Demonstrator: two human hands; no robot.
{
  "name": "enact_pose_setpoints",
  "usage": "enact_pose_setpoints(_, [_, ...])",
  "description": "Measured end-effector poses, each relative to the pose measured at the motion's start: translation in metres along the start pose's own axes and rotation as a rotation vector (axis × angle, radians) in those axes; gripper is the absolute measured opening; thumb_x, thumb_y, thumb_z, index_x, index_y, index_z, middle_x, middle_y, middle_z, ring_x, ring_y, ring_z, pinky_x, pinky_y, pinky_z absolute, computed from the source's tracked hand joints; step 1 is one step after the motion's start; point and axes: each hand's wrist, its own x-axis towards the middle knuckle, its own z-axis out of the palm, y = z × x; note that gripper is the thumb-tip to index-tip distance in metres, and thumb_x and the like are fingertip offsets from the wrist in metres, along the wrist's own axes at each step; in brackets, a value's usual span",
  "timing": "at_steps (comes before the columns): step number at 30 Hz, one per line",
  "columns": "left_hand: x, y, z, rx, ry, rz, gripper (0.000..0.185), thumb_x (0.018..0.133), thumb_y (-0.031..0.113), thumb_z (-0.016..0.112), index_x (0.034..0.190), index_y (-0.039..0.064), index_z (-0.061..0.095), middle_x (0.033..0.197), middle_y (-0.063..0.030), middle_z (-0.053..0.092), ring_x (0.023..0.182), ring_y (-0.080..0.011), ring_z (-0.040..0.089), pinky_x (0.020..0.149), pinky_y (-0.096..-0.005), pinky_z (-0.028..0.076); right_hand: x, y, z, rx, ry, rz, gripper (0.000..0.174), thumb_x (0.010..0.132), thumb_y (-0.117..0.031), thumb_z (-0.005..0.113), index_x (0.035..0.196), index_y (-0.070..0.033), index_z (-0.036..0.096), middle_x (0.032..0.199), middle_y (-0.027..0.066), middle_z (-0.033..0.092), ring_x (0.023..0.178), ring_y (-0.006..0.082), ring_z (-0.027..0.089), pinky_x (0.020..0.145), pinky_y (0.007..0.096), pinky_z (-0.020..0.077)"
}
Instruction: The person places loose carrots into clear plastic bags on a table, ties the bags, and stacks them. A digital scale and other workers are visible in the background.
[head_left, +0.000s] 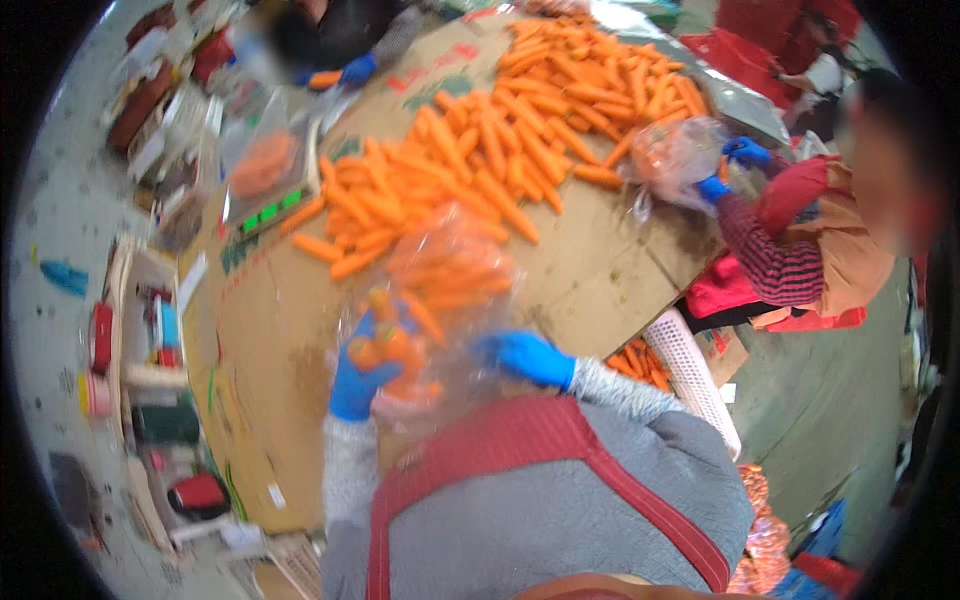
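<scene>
My left hand (360, 367), in a blue glove, grips several carrots (390, 341) by their thick ends, over or within the mouth of a clear plastic bag (457, 277). More carrots lie inside that bag. My right hand (529, 358), also gloved in blue, is blurred at the bag's right side; whether its fingers hold the film cannot be told. Beyond the bag a long heap of loose carrots (450, 161) spreads over the cardboard-covered table (277, 330). A scale (274, 202) with a lit green display stands left of the heap, bearing a bag of carrots.
On the right, a co-worker's blue-gloved hands (720, 169) hold a bag of carrots (671, 157). Another person's gloved hand (358, 69) is near a carrot at the upper left. A white perforated crate (694, 375) and more carrots (641, 364) lie beside the table's right edge.
</scene>
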Motion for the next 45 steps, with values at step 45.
enact_pose_setpoints(45, [0.082, 0.003, 0.014, 0.119, 0.044, -0.460, 0.049, 0.090, 0.023, 0.063, 0.132, 0.000, 0.054, 0.130, -0.0102, 0.057, 0.119, -0.0184, 0.052, 0.099, -0.0330, 0.045, -0.004, 0.009, -0.041, -0.662, 0.233, 0.249, 0.024, 0.086, -0.014, 0.054, 0.107, -0.009, 0.064, 0.099, 0.0183, 0.066, 0.089, 0.0390, 0.063, 0.076, 0.0455, 0.0512])
